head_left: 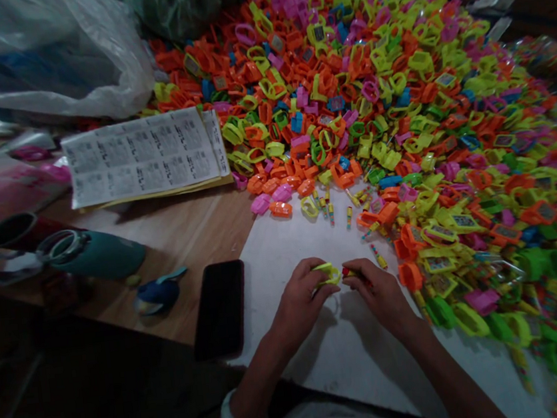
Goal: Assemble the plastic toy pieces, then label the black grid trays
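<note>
Over the white sheet (283, 249), my left hand (302, 295) pinches a yellow-green plastic watch-like toy (327, 273) between thumb and fingers. Close to its right, my right hand (375, 286) holds a small tube with a red end (347, 272), mostly covered by the fingers. The red end points toward the yellow-green toy, with a narrow gap between them. Several small tubes with coloured beads (348, 217) lie on the sheet just beyond my hands. A large heap of orange, yellow, green, pink and blue plastic toys (313, 71) spreads behind and to the right.
A black phone (219, 309) lies left of my hands. Further left are a teal bottle (107, 252), a dark open cup (14, 230) and a small blue object (157, 295). Printed label sheets (142, 156) and a clear plastic bag (127, 72) sit at the back left.
</note>
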Demonstrator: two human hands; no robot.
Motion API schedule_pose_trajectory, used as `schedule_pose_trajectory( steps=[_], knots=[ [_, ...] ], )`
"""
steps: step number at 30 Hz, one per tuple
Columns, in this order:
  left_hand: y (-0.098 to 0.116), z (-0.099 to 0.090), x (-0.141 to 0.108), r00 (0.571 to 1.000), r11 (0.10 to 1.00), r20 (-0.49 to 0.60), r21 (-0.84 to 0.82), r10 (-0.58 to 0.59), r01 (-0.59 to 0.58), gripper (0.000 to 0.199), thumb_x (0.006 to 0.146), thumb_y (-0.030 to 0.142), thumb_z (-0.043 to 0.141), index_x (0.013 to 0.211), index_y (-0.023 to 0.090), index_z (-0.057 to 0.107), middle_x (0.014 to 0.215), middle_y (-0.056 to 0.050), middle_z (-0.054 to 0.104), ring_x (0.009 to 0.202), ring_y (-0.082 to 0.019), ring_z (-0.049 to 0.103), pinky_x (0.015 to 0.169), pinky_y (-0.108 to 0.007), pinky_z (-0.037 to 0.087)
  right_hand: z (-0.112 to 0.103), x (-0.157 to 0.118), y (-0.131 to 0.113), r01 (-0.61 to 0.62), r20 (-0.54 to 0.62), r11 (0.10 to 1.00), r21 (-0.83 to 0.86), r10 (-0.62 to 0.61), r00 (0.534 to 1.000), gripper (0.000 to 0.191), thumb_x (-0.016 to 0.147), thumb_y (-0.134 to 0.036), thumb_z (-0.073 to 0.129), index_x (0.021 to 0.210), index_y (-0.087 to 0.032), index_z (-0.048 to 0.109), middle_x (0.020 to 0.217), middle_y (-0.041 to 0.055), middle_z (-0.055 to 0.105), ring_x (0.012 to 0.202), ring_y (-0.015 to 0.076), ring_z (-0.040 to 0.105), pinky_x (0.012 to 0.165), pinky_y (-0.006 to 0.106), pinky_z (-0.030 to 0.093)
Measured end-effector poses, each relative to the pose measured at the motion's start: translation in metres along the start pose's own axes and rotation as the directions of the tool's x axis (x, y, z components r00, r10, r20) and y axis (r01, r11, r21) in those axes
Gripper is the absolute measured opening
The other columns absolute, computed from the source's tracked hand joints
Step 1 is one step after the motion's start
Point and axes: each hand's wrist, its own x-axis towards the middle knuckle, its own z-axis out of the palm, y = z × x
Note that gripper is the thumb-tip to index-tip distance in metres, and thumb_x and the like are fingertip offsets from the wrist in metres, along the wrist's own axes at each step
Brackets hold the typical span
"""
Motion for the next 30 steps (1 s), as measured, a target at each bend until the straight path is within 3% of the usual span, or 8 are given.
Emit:
schedule_pose_trajectory(
  steps=[15,23,30],
  knots=[
    [0.003,0.004,-0.002,0.997,0.996,0.006,-0.055,-0.071,0.071,0.005,0.078,0.024,0.062,0.077,0.020,0.065,0.097,-0.003,0.058,0.092,-0.014,0.057,0.083,-0.027,0.045,0.002,-0.002,0.010,0.250,0.041,0.946,-0.208,-0.247,0.968,0.017,0.090,-0.019,0.047,0.106,-0.019,0.053,0.093,0.0074,0.064,0.088,0.0170,0.061,0.075,0.030,0.053],
    [0.007,0.003,-0.001,0.986,0.987,0.083,-0.059,-0.147,0.152,0.012,0.079,0.031,0.061,0.075,0.020,0.064,0.096,-0.003,0.062,0.089,-0.016,0.058,0.083,-0.028,0.046,0.000,-0.006,0.010,0.401,0.065,0.772,-0.494,-0.427,0.902,0.012,0.090,-0.020,0.048,0.098,-0.017,0.056,0.083,0.0085,0.064,0.074,0.0164,0.060,0.063,0.027,0.049],
    [0.009,0.004,0.002,0.958,0.976,0.187,0.039,-0.219,0.216,0.015,0.078,0.034,0.059,0.079,0.019,0.063,0.088,-0.003,0.063,0.085,-0.017,0.059,0.078,-0.029,0.047,0.004,-0.012,0.013,0.360,0.115,0.820,-0.444,-0.346,0.931,0.017,0.092,-0.023,0.045,0.079,-0.019,0.055,0.070,0.0026,0.060,0.064,0.0127,0.057,0.056,0.022,0.045]
  ],
)
